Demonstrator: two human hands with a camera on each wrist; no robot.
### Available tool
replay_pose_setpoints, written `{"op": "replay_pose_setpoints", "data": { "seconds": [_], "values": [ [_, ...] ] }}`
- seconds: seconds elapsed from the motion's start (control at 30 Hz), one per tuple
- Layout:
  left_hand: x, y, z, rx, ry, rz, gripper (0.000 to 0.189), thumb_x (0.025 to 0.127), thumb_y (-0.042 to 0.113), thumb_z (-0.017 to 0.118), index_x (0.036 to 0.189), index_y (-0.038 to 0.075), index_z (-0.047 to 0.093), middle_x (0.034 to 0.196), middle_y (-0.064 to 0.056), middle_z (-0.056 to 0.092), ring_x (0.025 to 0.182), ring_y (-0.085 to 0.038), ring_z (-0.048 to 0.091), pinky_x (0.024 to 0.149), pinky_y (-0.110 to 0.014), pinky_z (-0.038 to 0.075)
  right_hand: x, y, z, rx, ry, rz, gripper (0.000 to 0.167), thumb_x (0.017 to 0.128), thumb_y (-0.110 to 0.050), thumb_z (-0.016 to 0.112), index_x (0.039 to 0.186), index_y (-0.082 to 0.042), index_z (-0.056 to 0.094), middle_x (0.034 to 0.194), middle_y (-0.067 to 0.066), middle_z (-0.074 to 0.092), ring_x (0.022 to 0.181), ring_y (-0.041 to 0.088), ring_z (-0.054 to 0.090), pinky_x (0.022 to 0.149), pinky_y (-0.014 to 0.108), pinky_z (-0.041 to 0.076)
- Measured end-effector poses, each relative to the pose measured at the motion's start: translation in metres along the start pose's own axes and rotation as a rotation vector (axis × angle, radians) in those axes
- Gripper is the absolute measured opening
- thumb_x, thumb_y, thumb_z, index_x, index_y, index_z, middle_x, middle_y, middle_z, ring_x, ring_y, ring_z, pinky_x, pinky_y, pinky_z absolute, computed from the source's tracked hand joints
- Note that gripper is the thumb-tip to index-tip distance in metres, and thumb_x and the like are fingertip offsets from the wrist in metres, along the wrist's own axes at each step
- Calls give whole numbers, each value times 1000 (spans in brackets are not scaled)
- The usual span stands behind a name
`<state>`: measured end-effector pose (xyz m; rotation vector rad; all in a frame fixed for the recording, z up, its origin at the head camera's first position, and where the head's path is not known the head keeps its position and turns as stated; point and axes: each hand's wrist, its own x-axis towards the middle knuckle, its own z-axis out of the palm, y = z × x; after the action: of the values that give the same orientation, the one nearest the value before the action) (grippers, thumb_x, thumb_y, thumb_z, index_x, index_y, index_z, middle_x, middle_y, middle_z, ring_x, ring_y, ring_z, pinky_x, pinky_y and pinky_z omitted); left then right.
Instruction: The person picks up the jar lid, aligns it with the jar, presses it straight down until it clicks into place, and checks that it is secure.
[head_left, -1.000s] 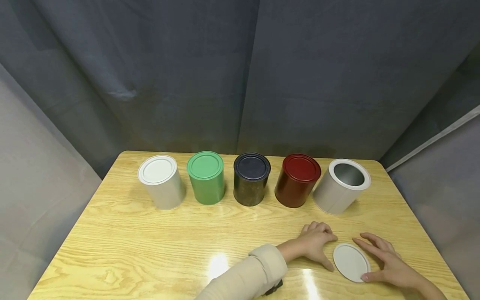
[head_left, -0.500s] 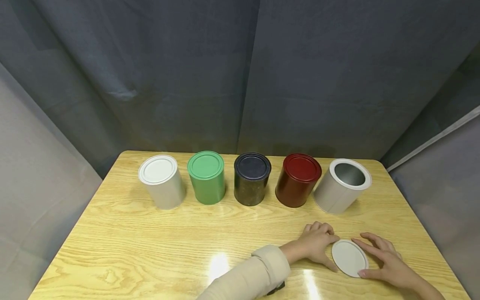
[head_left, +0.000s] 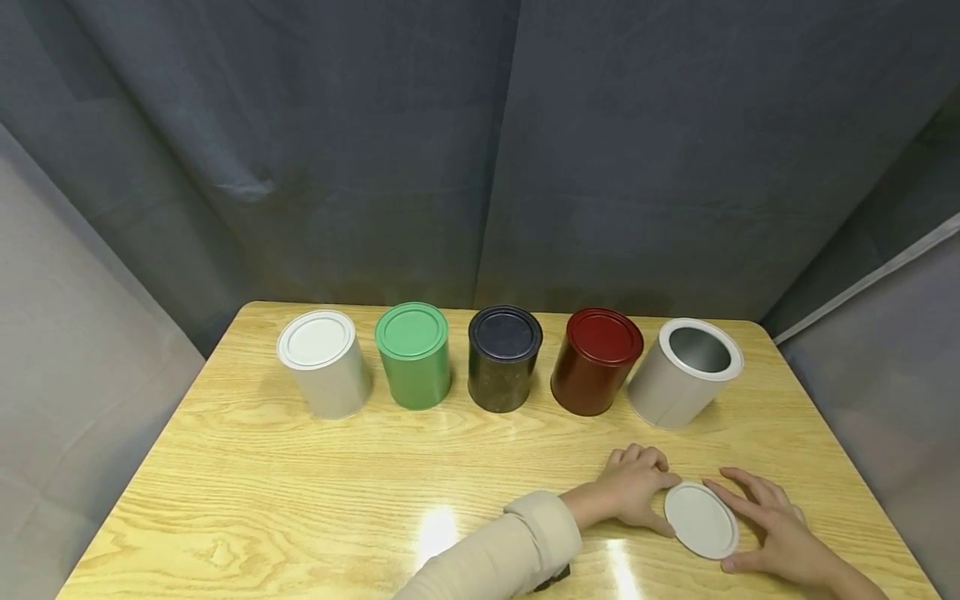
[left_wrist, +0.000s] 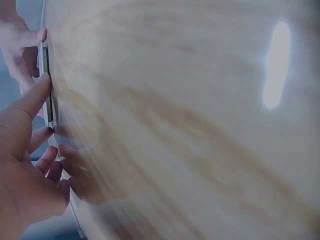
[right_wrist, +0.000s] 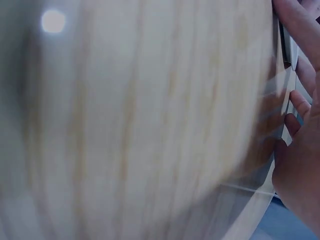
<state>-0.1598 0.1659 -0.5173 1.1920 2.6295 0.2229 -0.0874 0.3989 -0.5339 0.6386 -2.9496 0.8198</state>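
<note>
A round pale grey lid (head_left: 702,521) lies flat on the table at the front right. Thumb and index finger of my left hand (head_left: 636,490) touch its left edge, spread apart along the rim. Across from it, the right hand (head_left: 780,533) reaches its index finger to the lid's far edge, while its thumb sits at the near right edge; contact of that thumb is hard to tell. Both wrist views show the lid edge-on, as a thin strip beside the fingers. Behind the hands stands a light grey can (head_left: 667,392) with an uncovered top.
Left of the uncovered can, a dark red can (head_left: 600,342), a black can (head_left: 502,358), a green can (head_left: 412,358) and a white can (head_left: 322,358) stand in a row, all lidded. Dark curtains (head_left: 375,150) rise behind the wooden table (head_left: 300,500).
My left hand has shifted slightly right, reaching the lid's edge. The lid slid a little up and left, then slightly back down and right. The cans have stayed in place.
</note>
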Motion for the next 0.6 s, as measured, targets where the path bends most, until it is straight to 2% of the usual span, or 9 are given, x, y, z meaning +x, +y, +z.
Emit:
{"op": "replay_pose_setpoints", "data": {
  "seconds": [0.17,0.3,0.4,0.5,0.53,0.6],
  "values": [
    [-1,0,-1,15,0,1,71,69,65,62,133,41,42,123,19,34,107,-2,28,86,-22,23,0,-1,1,32,17,-9,87,53,-35,85,130,-15,50,139,0,27,111,44,22,75,64,16],
    [0,-1,-1,20,-12,2,71,71,65,60,135,41,39,124,19,34,108,-2,28,86,-21,23,0,-1,1,58,32,-11,85,52,-33,85,128,-13,53,138,0,30,123,16,13,77,64,16],
    [2,-3,-3,-10,-24,18,70,74,64,59,136,41,36,125,18,35,108,-1,28,85,-21,23,0,-1,-1,102,23,11,83,53,-29,85,128,-12,53,138,-5,29,119,-7,6,79,65,14],
    [2,-6,-6,-71,-38,34,69,77,61,58,138,39,35,124,18,37,107,-1,29,83,-20,23,1,-1,-4,144,5,27,83,56,-24,85,130,-9,50,139,-7,28,117,-11,5,80,66,14],
    [2,-7,-7,-92,-43,39,69,77,60,58,138,39,34,124,17,37,107,-1,30,82,-20,23,2,-1,-5,149,3,32,84,56,-23,85,130,-9,50,138,-8,28,117,-10,6,87,61,13],
    [2,-9,-9,-133,-52,43,68,78,58,59,139,38,34,123,17,39,106,-1,31,81,-19,24,3,-1,-6,167,-2,39,84,57,-22,85,131,-6,49,137,-7,29,116,-9,7,87,58,14]
  ]
}}
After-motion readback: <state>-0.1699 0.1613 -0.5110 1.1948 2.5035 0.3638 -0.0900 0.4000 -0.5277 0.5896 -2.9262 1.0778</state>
